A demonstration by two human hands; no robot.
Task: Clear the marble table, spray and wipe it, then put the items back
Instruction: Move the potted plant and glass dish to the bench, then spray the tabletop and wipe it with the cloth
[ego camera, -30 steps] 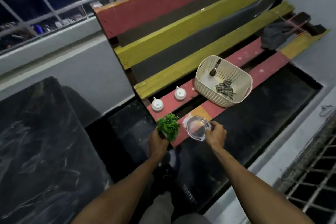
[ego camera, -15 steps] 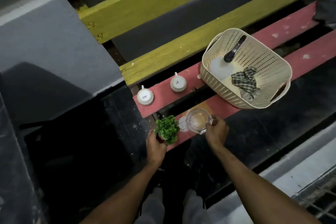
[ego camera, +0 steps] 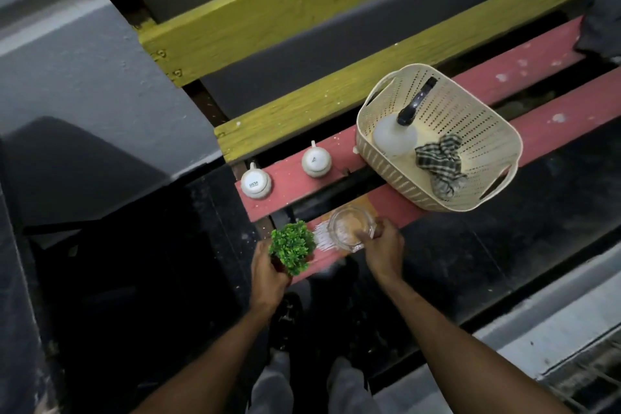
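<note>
Plant [ego camera: 293, 249] in left hand [ego camera: 268, 270] grip, glass dish [ego camera: 351, 227] in right hand [ego camera: 383, 247] grip, both at counter [ego camera: 554, 118] front-left corner

Plant [ego camera: 293, 250] left of glass dish [ego camera: 349, 227]

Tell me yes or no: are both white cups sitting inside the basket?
No, both white cups sit upside down on the red bench slat, left of the basket.

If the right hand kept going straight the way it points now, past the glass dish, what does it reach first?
The right hand, gripping the glass dish, points up and slightly left in the view. Beyond the dish, it would probably meet the nearer overturned white cup on the red slat. Depth is unclear.
</note>
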